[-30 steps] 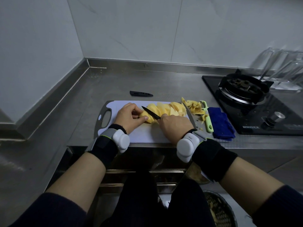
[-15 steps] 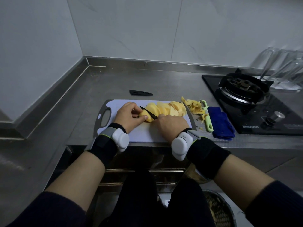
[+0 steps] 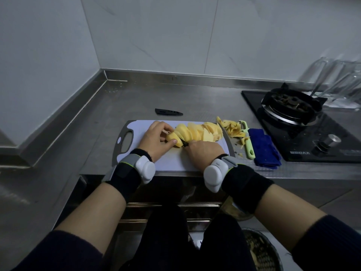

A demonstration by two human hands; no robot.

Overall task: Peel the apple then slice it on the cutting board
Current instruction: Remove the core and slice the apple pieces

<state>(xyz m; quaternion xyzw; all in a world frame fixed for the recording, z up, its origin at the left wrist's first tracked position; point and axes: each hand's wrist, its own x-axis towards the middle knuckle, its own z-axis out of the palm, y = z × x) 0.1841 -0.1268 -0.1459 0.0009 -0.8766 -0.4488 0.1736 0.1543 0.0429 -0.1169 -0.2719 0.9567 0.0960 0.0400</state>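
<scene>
Head view: the peeled apple [image 3: 188, 133] is found on the cutting board [image 3: 172, 163], on the worktop [image 3: 93, 133]. Most of it is already cut into a row of slices [image 3: 204, 132] whose long axis runs left to right. The uncut end piece [image 3: 172, 138] lies at the row's left end, under the left hand [image 3: 156, 140], which is curled over it with the thumb pressed on its near face. The right hand [image 3: 203, 151], wrapped round the knife [image 3: 184, 144], is set just right of that piece and nearer the person. Only a short dark stretch of the blade is seen. The next cut is judged to fall leftward, close to the left hand.
</scene>
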